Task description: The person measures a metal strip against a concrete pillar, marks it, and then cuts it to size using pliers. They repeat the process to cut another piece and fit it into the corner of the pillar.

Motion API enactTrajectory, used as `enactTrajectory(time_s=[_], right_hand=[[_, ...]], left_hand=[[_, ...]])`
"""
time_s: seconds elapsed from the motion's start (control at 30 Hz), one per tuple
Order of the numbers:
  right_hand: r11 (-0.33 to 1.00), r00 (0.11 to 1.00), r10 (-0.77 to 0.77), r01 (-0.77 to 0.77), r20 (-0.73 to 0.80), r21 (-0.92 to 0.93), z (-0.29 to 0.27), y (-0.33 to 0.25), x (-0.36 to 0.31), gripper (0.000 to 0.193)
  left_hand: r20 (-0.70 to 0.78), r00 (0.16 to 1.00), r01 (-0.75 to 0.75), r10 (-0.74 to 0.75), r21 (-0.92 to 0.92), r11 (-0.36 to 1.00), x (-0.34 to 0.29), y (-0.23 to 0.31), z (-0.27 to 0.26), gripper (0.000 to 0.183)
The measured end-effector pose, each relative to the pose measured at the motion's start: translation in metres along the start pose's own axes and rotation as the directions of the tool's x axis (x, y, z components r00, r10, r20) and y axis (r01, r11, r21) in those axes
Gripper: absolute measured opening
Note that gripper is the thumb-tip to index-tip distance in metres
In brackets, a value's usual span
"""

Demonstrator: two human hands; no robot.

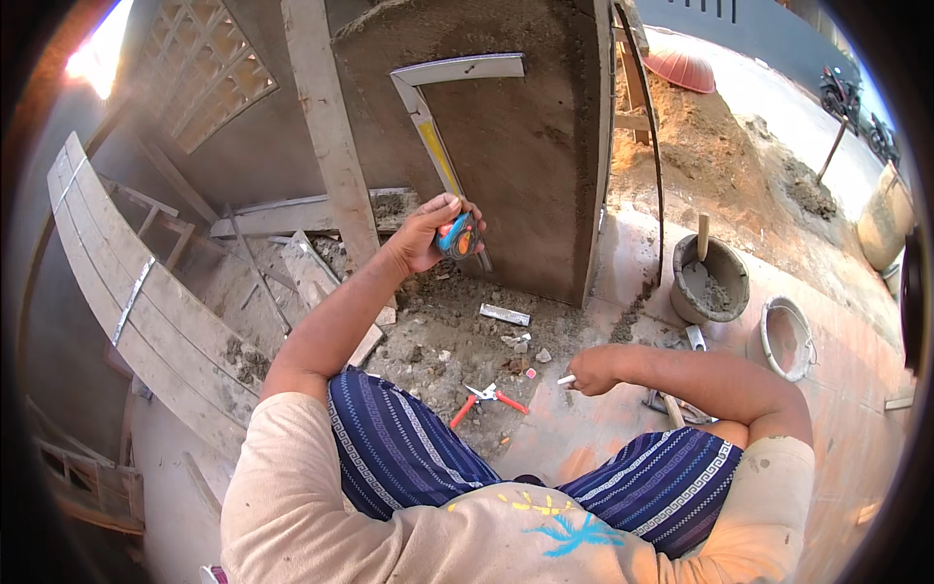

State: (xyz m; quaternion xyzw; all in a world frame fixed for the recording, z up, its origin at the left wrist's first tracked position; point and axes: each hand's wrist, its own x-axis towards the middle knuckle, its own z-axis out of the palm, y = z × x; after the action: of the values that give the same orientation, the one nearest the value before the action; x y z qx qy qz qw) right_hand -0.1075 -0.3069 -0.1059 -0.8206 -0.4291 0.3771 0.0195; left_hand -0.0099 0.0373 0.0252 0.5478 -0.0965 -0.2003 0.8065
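My left hand (pixel 424 237) is closed around a blue and orange tape measure (pixel 455 237). Its yellow blade (pixel 434 148) runs upward along a pale strip on the damp plastered wall (pixel 535 175). This strip meets a white trim strip (pixel 462 68) across the top, forming a corner. Above the ground on the right, my right hand (pixel 593 370) grips a thin white stick (pixel 566 381), perhaps a pen or marker. Between my knees lie red-handled snips (pixel 489 397) with the handles spread. A short metallic-looking offcut (pixel 504 314) rests on the dirt below the wall.
At right stand a dark bucket (pixel 710 282) with mortar and a wooden-handled tool, and a pale bucket (pixel 781 338). A wooden handle (pixel 672 411) lies near my right knee. Long planks (pixel 146 282) lean at left. Beyond the wall are a sand heap (pixel 705 146) and a red basin (pixel 681 68).
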Motion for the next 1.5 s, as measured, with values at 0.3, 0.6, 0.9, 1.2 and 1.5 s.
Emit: enactTrajectory(time_s=[0.3,0.6,0.9,1.2,1.5], right_hand=[[0.996,0.999,0.019,-0.015,0.05,-0.091,-0.005,-0.004,0.0,0.043],[0.995,0.996,0.036,-0.028,0.082,-0.094,-0.001,0.002,0.007,0.037],[0.994,0.995,0.044,-0.035,0.087,-0.103,0.006,0.007,0.021,0.037],[0.991,0.994,0.021,-0.007,0.106,-0.132,0.002,0.008,0.026,0.034],[0.984,0.993,0.048,-0.028,0.11,-0.179,0.001,0.007,0.028,0.033]], left_hand=[[-0.486,0.757,-0.327,0.436,0.296,0.897,0.011,0.033,0.017,0.019],[-0.543,0.679,-0.301,0.494,0.407,0.862,0.015,0.048,-0.013,0.021],[-0.539,0.647,-0.355,0.539,0.413,0.839,0.021,0.046,-0.008,0.022],[-0.513,0.633,-0.346,0.58,0.484,0.804,0.028,0.049,-0.022,0.019],[-0.521,0.593,-0.358,0.614,0.512,0.781,0.026,0.046,-0.009,0.023]])
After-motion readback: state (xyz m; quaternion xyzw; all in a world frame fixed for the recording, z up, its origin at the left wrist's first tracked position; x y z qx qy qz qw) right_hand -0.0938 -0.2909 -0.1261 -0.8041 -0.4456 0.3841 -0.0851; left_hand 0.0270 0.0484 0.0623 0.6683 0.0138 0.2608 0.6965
